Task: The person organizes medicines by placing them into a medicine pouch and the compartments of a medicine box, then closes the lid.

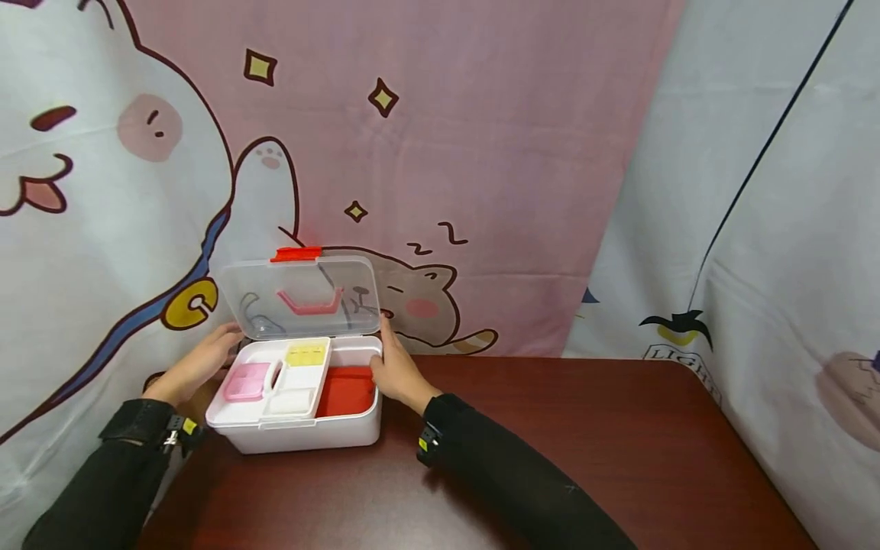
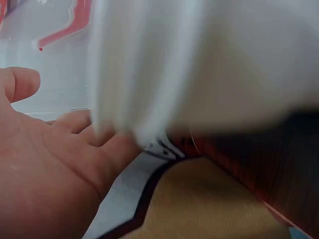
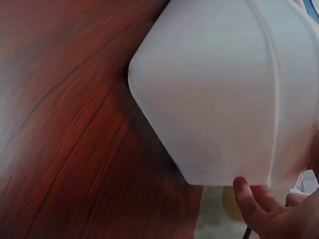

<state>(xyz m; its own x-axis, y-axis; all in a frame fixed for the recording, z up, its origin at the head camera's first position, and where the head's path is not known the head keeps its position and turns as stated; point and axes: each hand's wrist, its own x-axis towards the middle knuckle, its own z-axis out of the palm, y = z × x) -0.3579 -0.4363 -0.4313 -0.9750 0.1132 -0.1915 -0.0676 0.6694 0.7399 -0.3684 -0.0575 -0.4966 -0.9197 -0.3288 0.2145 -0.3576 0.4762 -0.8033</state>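
A white plastic storage box (image 1: 302, 437) stands on the table at left, its clear lid (image 1: 330, 275) raised upright at the back. The lid has a red latch (image 1: 296, 253) on its top edge and a pink handle (image 1: 312, 305). A white tray (image 1: 285, 378) covers the box's left part, with a pink lid and a yellow panel; red (image 1: 347, 391) shows at right. My left hand (image 2: 55, 164) is at the back left corner, fingers extended behind the box, thumb apart. My right hand (image 1: 399, 370) grips the back right corner, thumb at the rim, fingers (image 3: 244, 199) round the back.
The brown wooden table (image 1: 550, 443) extends to the right of the box. Right behind its far edge hangs a pink and white cartoon cloth (image 1: 516, 153). Another white cloth (image 1: 777, 229) hangs along the right side.
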